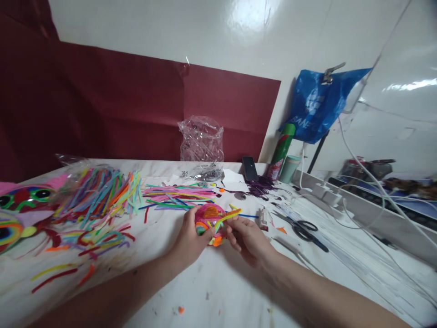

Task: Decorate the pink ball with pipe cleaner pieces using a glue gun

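Observation:
My left hand (pixel 193 234) is closed around the left side of a round, colourful craft piece (pixel 208 212) with pink, orange, green and yellow parts. At its right side, my right hand (pixel 247 237) pinches a yellow pipe cleaner (pixel 233 213) that lies across the piece. My fingers hide part of the piece, and I cannot tell whether the yellow strip is fixed to it. Behind the hands lies a spread of pink, green and blue pipe cleaners (pixel 180 196).
A bundle of pipe cleaners (pixel 99 191) and loose cut pieces (pixel 54 275) lie left, beside finished-looking colourful crafts (pixel 27 198). To the right are black scissors (pixel 305 230), a white corded tool (pixel 288 246) and a power strip (pixel 327 196). A phone (pixel 250 168) and green spray can (pixel 282 148) stand behind.

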`<action>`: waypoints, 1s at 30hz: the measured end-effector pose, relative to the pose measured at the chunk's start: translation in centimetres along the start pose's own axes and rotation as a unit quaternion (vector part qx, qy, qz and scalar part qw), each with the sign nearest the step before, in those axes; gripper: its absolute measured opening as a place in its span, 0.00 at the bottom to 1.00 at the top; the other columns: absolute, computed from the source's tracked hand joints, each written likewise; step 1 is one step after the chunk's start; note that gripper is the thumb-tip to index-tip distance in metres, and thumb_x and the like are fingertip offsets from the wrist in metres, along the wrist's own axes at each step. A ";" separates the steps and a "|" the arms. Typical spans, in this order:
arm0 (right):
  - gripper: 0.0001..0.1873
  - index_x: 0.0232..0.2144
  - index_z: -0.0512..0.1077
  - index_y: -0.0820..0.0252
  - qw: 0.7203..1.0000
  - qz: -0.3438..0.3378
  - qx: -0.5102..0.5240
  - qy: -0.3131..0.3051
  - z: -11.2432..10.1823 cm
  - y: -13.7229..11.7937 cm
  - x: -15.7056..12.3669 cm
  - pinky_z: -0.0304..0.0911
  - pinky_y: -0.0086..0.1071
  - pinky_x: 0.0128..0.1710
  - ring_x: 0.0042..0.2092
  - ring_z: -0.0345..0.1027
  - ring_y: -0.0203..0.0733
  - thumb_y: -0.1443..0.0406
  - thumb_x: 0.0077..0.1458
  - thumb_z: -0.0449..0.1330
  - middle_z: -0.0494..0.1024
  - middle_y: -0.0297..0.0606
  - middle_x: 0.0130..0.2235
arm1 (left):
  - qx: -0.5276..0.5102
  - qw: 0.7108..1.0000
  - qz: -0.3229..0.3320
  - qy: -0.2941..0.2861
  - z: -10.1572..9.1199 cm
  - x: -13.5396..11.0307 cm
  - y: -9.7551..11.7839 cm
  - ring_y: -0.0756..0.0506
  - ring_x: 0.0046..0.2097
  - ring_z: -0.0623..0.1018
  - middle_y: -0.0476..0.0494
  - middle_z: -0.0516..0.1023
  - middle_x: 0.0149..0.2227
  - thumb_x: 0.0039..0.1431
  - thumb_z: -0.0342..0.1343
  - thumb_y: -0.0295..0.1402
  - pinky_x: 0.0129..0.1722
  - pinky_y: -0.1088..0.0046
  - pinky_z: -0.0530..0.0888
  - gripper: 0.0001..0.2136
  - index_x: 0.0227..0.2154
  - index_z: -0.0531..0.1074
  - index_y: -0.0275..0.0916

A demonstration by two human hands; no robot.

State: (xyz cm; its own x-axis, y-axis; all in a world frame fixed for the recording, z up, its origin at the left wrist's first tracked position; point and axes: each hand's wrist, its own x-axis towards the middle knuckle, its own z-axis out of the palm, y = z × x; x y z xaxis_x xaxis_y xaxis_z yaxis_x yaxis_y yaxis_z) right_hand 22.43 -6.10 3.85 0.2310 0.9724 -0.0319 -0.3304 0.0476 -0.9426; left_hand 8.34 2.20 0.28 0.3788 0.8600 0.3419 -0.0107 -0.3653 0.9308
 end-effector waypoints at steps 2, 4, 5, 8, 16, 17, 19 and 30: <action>0.16 0.16 0.66 0.62 1.000 -0.007 0.001 0.014 0.4 0.0 0.0 0.40 0.23 0.13 0.12 0.48 0.25 0.58 0.43 0.64 0.65 0.28 0.11 | 0.018 1.000 0.009 -0.003 0.0 0.1 0.0 0.38 0.56 0.67 0.36 0.67 0.53 0.47 0.61 0.31 0.55 0.56 0.65 0.28 0.52 0.61 0.39; 0.17 0.15 0.65 0.62 1.000 -0.013 -0.005 0.028 0.6 0.1 0.1 0.39 0.23 0.13 0.12 0.48 0.25 0.58 0.42 0.65 0.65 0.28 0.10 | 0.030 0.999 0.017 -0.004 -0.1 0.1 0.0 0.38 0.56 0.67 0.36 0.67 0.53 0.47 0.61 0.30 0.56 0.56 0.63 0.28 0.52 0.60 0.39; 0.17 0.15 0.65 0.61 0.999 -0.015 -0.008 0.035 0.7 0.1 0.2 0.39 0.23 0.12 0.12 0.47 0.25 0.58 0.41 0.65 0.64 0.28 0.10 | 0.033 0.999 0.020 -0.004 -0.1 0.2 0.0 0.38 0.56 0.67 0.36 0.67 0.53 0.47 0.61 0.30 0.56 0.56 0.63 0.28 0.52 0.60 0.39; 0.17 0.15 0.63 0.60 0.998 -0.024 -0.014 0.054 0.8 0.3 0.5 0.41 0.22 0.12 0.12 0.49 0.26 0.58 0.41 0.65 0.64 0.28 0.10 | 0.028 0.999 0.015 -0.003 -0.2 0.2 0.0 0.38 0.55 0.67 0.37 0.67 0.52 0.46 0.61 0.30 0.55 0.57 0.64 0.28 0.52 0.61 0.40; 0.19 0.16 0.63 0.60 0.995 -0.058 -0.042 0.064 1.0 1.0 0.7 0.47 0.22 0.11 0.12 0.54 0.27 0.56 0.41 0.66 0.66 0.27 0.11 | -0.038 0.999 -0.010 0.001 -0.2 0.5 0.0 0.39 0.51 0.71 0.39 0.71 0.48 0.46 0.63 0.35 0.51 0.58 0.67 0.24 0.48 0.63 0.40; 0.19 0.16 0.63 0.60 0.994 -0.068 -0.050 0.065 1.0 1.0 0.7 0.48 0.22 0.11 0.12 0.55 0.28 0.56 0.41 0.67 0.66 0.26 0.12 | -0.046 0.999 -0.014 0.003 -0.1 0.5 0.0 0.40 0.50 0.72 0.40 0.72 0.46 0.45 0.64 0.35 0.51 0.58 0.68 0.25 0.47 0.64 0.40; 0.20 0.17 0.62 0.59 0.991 -0.092 -0.075 0.069 1.0 1.0 0.7 0.50 0.22 0.11 0.12 0.55 0.28 0.54 0.41 0.67 0.67 0.26 0.13 | -0.052 0.998 -0.017 0.004 -0.1 0.5 0.0 0.40 0.49 0.73 0.41 0.73 0.45 0.44 0.65 0.34 0.50 0.59 0.68 0.25 0.46 0.64 0.41; 0.23 0.17 0.62 0.59 0.969 -0.157 -0.171 0.080 0.4 1.4 0.9 0.55 0.23 0.13 0.15 0.60 0.30 0.50 0.43 0.65 0.66 0.26 0.14 | -0.015 1.000 -0.025 -0.004 0.0 0.6 0.4 0.40 0.51 0.71 0.39 0.71 0.47 0.45 0.63 0.33 0.52 0.57 0.67 0.24 0.47 0.62 0.40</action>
State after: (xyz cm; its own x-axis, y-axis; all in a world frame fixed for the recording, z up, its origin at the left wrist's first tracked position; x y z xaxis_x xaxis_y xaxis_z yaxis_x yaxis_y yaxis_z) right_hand 21.87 -5.04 2.64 0.4189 0.8732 0.2491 0.0958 0.2304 -0.9684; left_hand 8.54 2.53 0.85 0.3873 0.8742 0.2930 -0.0183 -0.3105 0.9504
